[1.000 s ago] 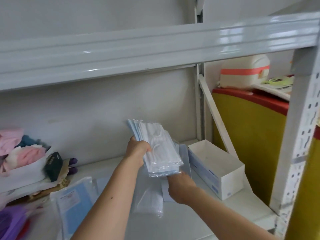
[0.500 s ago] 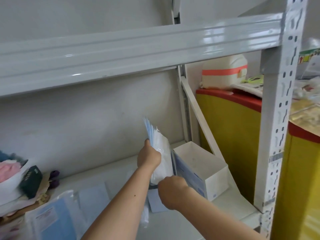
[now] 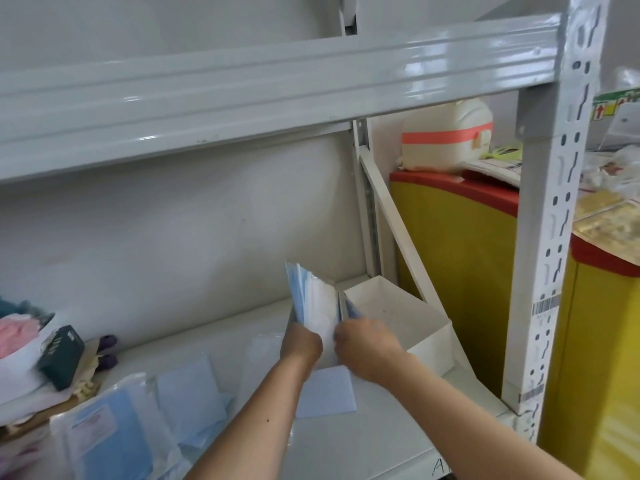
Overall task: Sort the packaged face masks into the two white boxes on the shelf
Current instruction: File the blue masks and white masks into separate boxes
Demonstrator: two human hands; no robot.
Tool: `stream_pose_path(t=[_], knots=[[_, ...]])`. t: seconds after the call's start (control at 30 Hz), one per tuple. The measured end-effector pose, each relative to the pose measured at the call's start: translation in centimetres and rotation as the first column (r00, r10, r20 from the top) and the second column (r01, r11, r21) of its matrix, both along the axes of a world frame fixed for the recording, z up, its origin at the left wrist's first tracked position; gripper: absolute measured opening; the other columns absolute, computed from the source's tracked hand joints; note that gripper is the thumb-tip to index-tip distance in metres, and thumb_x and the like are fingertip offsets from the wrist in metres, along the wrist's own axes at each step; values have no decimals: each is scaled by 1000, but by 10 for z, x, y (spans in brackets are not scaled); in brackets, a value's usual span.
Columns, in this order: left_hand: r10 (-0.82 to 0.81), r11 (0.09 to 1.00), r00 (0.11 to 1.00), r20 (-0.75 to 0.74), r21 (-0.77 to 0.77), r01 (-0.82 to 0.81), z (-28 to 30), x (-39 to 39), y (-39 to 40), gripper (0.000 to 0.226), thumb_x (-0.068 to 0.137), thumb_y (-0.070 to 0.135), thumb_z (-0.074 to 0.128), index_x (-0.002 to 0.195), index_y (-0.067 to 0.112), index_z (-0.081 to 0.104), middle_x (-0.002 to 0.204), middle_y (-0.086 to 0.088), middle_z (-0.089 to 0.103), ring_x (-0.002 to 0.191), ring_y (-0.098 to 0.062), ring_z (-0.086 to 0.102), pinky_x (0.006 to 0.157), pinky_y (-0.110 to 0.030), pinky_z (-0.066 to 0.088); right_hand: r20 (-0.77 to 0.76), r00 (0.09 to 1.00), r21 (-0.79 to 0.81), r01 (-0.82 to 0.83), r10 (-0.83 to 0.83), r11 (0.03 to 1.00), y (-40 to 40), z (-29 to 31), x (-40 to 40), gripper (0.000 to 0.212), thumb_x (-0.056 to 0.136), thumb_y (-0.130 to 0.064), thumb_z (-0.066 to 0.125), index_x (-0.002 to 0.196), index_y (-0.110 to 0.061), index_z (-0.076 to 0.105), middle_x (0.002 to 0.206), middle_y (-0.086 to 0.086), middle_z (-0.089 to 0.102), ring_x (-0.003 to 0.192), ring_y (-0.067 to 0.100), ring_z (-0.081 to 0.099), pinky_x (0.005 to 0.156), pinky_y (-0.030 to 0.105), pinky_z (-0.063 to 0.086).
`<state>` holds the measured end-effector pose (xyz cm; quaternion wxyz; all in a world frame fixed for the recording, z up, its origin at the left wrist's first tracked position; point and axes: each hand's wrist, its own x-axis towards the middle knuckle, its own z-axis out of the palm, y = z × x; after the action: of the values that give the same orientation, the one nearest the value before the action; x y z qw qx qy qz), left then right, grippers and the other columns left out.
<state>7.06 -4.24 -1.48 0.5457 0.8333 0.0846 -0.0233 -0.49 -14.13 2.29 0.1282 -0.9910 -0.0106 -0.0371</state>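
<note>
The left hand (image 3: 300, 342) grips a stack of clear-wrapped blue and white face masks (image 3: 313, 303) held upright on edge, just left of the open white cardboard box (image 3: 398, 315) on the grey metal shelf (image 3: 398, 441). The right hand (image 3: 367, 344) is at the stack's lower edge, against the box's near left corner; motion blur hides its fingers, so its grip cannot be told. Further left of the box, loose blue mask packets (image 3: 114, 434) lie flat on the shelf.
</note>
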Motion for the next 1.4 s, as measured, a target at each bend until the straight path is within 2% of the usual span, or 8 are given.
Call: stream_pose_path(t=[0.1,0.2,0.4,0.77,0.97,1.13,1.23,1.4], knots=[[101,990,993,68,97,-107,-2,-2,8,54,89,1,37,140,15,39,129,-13,56,114,-33,56,86,-30,45,11,988,-43,156,-156,987,-25,-5,3,30,97,-18,40,122,-10,54,120,11,61,109,26,59,91,34,47],[171,982,984,41,75,-173,-5,1,12,51,89,3,40,140,8,36,133,-16,54,117,-36,54,98,-39,47,-94,974,-153,189,-204,970,-33,-19,0,33,97,-16,42,128,-8,50,124,12,59,113,27,57,95,33,44],[270,961,963,-10,-59,-270,-6,5,17,42,95,9,37,137,10,37,132,-15,52,117,-34,52,98,-38,45,-93,984,-65,148,-153,987,-7,-36,5,34,95,-9,52,129,-9,52,125,11,59,113,25,60,93,30,48],[163,987,986,-30,14,-163,10,-11,34,50,89,6,49,136,2,33,131,-17,53,115,-34,54,89,-34,46,-85,995,-47,50,-54,998,30,-34,32,28,97,-11,45,124,-10,54,126,11,60,114,26,59,96,31,47],[352,927,908,227,47,-372,33,-23,97,61,92,23,52,145,4,29,149,-15,36,136,-33,38,108,-38,34,137,983,174,100,-124,980,37,-19,22,36,96,-8,38,130,-15,47,134,9,48,123,26,44,100,36,44],[365,909,929,-65,242,-341,-9,-17,170,39,90,11,43,125,-5,53,133,-21,55,121,-36,53,96,-34,45,295,948,309,-209,115,928,90,-13,-4,42,91,0,39,127,-16,53,130,5,49,108,26,57,88,28,42],[256,919,963,-77,328,-218,-24,-13,191,45,91,6,38,135,0,47,141,-17,48,127,-32,49,102,-30,40,188,926,326,-373,327,869,137,-31,-7,48,92,1,36,135,-16,48,138,4,48,119,22,54,97,25,40],[92,861,983,-156,508,0,-37,-4,207,34,93,15,38,117,-1,55,129,-19,56,117,-31,55,96,-33,43,-202,926,296,-253,319,921,173,-66,14,49,94,-5,35,143,-10,34,146,11,39,134,28,38,112,29,30]])
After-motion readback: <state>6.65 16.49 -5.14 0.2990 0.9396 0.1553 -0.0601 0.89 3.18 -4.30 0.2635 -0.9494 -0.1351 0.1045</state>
